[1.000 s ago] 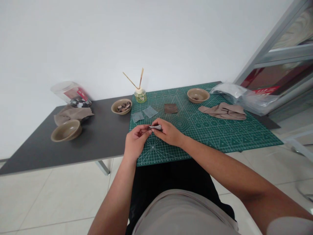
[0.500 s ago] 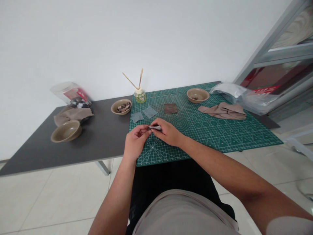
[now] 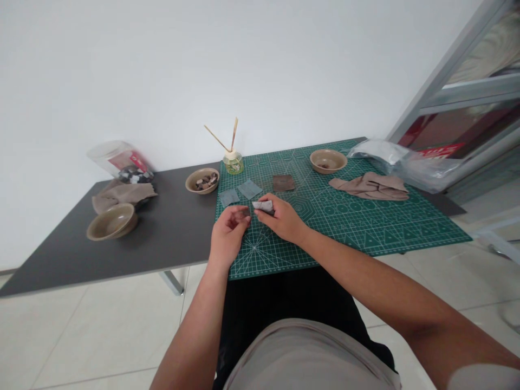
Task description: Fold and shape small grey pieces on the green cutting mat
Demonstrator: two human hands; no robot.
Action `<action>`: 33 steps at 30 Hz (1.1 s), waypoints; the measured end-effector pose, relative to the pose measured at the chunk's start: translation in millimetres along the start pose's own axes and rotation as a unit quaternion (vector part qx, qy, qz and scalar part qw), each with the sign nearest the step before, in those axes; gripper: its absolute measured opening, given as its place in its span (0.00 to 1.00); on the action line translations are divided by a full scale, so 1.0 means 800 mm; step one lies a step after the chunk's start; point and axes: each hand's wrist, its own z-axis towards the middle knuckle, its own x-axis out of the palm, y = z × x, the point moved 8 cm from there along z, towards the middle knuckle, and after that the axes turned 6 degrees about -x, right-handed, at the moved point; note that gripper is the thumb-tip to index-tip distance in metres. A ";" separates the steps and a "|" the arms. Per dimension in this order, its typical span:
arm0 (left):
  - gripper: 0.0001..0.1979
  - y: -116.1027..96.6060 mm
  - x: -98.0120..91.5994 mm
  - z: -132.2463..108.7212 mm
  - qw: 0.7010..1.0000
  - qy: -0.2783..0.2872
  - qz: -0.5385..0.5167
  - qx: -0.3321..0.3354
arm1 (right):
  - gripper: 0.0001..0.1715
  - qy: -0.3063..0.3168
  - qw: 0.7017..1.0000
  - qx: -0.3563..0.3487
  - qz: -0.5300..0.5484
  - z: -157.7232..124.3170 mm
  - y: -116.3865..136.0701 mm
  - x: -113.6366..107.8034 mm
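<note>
Over the near part of the green cutting mat, my right hand is closed on a folded grey piece of sandpaper, its pale end pointing left. My left hand is pinched at the fingertips around a small dark chip, mostly hidden by the fingers. A narrow gap separates the two hands. Just beyond them lie two blue-grey sandpaper squares, one on the left and one on the right, and a brown square.
A bowl of mixed chips stands left of the mat, beside a reed diffuser. Farther left are another bowl, a brown cloth and a clear tub. At right are a bowl, crumpled cloth and plastic bag.
My hands have come apart. The right hand has drawn the folded sandpaper off the chip and tipped it upward, while the left keeps its pinch. The view has shifted slightly.
</note>
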 end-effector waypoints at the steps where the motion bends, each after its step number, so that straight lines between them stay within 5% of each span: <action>1: 0.11 0.000 -0.001 0.000 1.000 -0.004 -0.001 0.005 | 0.09 0.000 1.000 0.008 0.001 0.000 -0.002 0.000; 33: 0.08 0.007 -0.006 -0.003 0.999 -0.024 0.001 -0.031 | 0.09 0.109 0.994 -0.012 0.024 0.000 0.000 0.021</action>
